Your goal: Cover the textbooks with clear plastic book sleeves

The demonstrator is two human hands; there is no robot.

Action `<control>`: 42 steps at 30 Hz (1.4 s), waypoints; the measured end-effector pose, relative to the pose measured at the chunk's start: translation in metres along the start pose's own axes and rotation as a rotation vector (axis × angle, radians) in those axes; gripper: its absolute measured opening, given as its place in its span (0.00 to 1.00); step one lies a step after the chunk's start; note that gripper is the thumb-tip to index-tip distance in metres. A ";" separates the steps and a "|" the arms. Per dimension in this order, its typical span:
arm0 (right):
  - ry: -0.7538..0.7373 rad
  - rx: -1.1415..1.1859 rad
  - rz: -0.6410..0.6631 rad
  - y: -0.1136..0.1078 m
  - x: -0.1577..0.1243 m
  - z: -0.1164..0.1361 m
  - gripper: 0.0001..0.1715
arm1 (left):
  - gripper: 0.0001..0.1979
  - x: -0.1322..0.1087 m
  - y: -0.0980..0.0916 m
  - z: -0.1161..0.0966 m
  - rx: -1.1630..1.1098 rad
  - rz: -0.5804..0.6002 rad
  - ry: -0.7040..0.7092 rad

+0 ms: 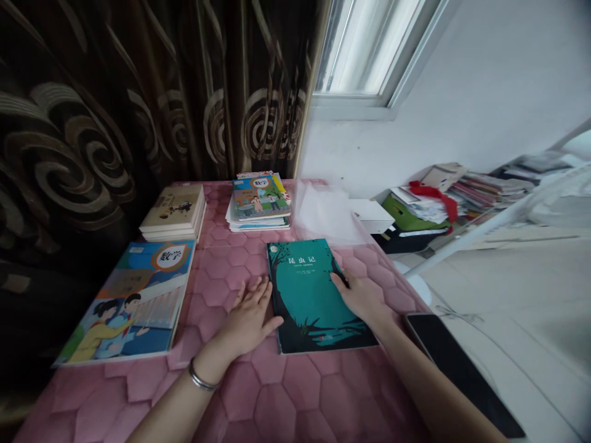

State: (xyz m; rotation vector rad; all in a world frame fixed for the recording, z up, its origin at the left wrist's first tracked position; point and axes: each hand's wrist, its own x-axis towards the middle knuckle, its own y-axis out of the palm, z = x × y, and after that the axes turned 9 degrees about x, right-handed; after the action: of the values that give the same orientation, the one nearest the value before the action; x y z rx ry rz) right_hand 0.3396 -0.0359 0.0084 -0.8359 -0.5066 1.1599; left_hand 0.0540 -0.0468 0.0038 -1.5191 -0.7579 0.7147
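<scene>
A teal book [309, 295] with dark plant shapes and white Chinese characters lies flat in front of me. At its left edge, my left hand [252, 317] rests with fingers stretched on the tablecloth and the thumb on the book's border. My right hand [362, 298] holds the right edge, its thumb on the cover and its other fingers mostly hidden. To the left lies a blue math textbook [138, 295] with a drawn cover. Behind it sits a stack of beige books [173, 209]. Farther back is a pile of textbooks [261, 200].
A pink hexagon-patterned cloth [295, 394] covers the table. Clear plastic sheets [325, 212] and a white box [372, 214] are at the back right. A black phone or tablet [457, 369] lies by the right edge. A dark curtain [161, 92] hangs behind.
</scene>
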 end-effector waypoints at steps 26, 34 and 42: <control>-0.033 -0.072 -0.005 0.006 0.002 -0.010 0.26 | 0.42 0.003 0.009 -0.001 -0.023 0.037 0.001; -0.061 -0.151 -0.008 0.004 -0.002 -0.006 0.28 | 0.43 0.001 0.012 0.001 -0.047 0.050 -0.004; -0.035 -0.260 -0.075 0.002 -0.005 0.000 0.25 | 0.41 0.000 0.009 -0.001 -0.064 0.057 -0.010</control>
State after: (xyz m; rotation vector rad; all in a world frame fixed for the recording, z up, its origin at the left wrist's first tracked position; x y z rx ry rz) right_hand 0.3367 -0.0404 0.0065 -1.0122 -0.7225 1.0542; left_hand 0.0556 -0.0481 -0.0052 -1.6010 -0.7536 0.7471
